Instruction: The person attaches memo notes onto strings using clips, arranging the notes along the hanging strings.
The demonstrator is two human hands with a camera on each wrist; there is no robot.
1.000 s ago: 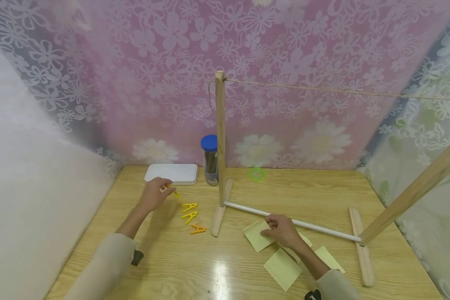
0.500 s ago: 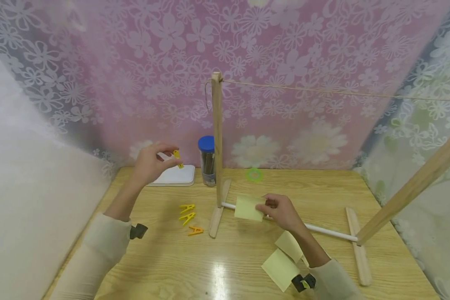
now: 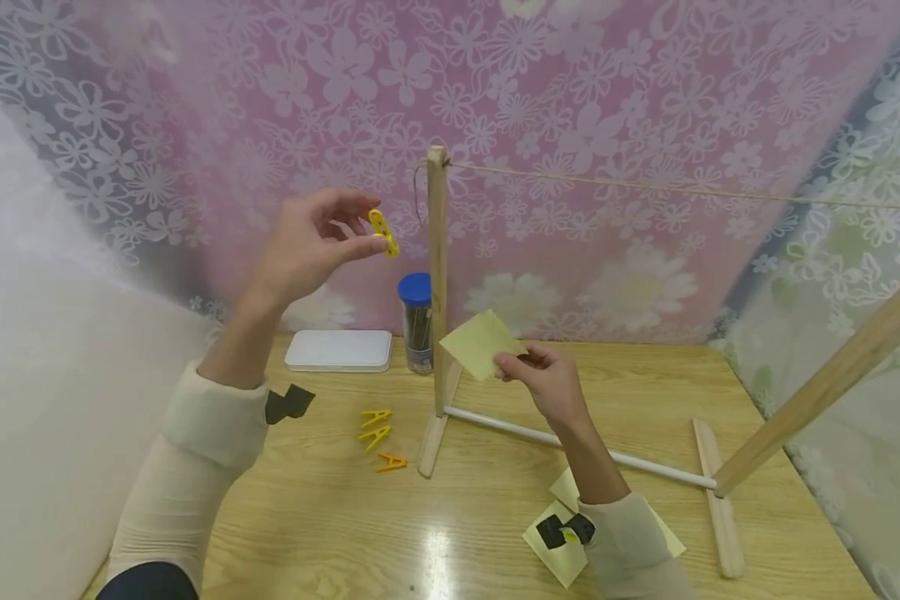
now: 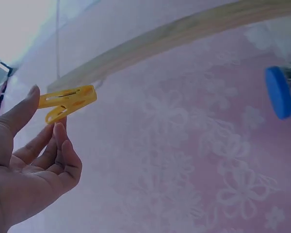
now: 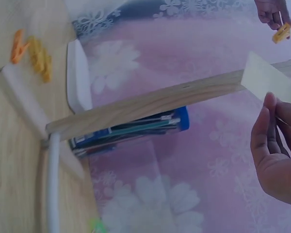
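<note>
My left hand (image 3: 300, 246) is raised left of the near wooden post (image 3: 438, 283) and pinches a yellow clothespin (image 4: 70, 99) by its handle ends, between thumb and fingers. Lower and to the right, my right hand (image 3: 551, 383) holds a pale yellow sticky note (image 3: 480, 343) by one corner, up off the table beside the post. A thin string (image 3: 615, 181) runs from the post's top out to the right, above both the note and the right hand. On the table lie two yellow clothespins (image 3: 376, 437) and an orange clothespin (image 3: 392, 462).
More sticky notes (image 3: 555, 562) lie under the right wrist, partly hidden. A white flat case (image 3: 337, 350) and a blue-lidded jar (image 3: 417, 321) stand at the back. A white rod (image 3: 510, 427) joins the stand's feet; a slanted wooden post (image 3: 832, 375) rises at right.
Both hands have risen from the table: the left lifted a clothespin up beside the post, and the right took a sticky note from the others and raised it toward the post.
</note>
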